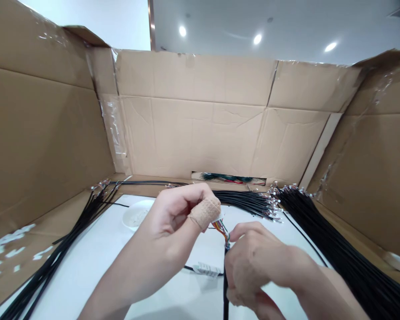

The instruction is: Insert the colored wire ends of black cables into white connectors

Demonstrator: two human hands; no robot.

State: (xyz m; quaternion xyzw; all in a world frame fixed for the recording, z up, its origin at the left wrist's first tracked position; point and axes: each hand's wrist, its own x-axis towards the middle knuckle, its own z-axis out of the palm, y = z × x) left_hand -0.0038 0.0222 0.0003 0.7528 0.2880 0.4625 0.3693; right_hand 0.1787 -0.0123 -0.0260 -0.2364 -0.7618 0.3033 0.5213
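My left hand (pixel 178 226), with a tan bandage (pixel 206 212) round the thumb, is closed in a pinch. A small white connector, mostly hidden, shows at the tips of its thumb and finger. Orange, green and other thin coloured wires (pixel 221 229) run from there down into a black cable (pixel 226 293). My right hand (pixel 253 262) is closed about the top of that cable, its index finger beside the point where the wires leave the black sheath. Behind the cable lies a white printed label (pixel 206 269) on another dark lead.
Bundles of black cables lie at the left (pixel 70 240), the back (pixel 246 202) and the right (pixel 340 240). A white bowl (pixel 128 218) stands behind my left forearm. White scraps (pixel 15 242) lie at far left. Cardboard walls (pixel 193 133) enclose the white work surface (pixel 166 293).
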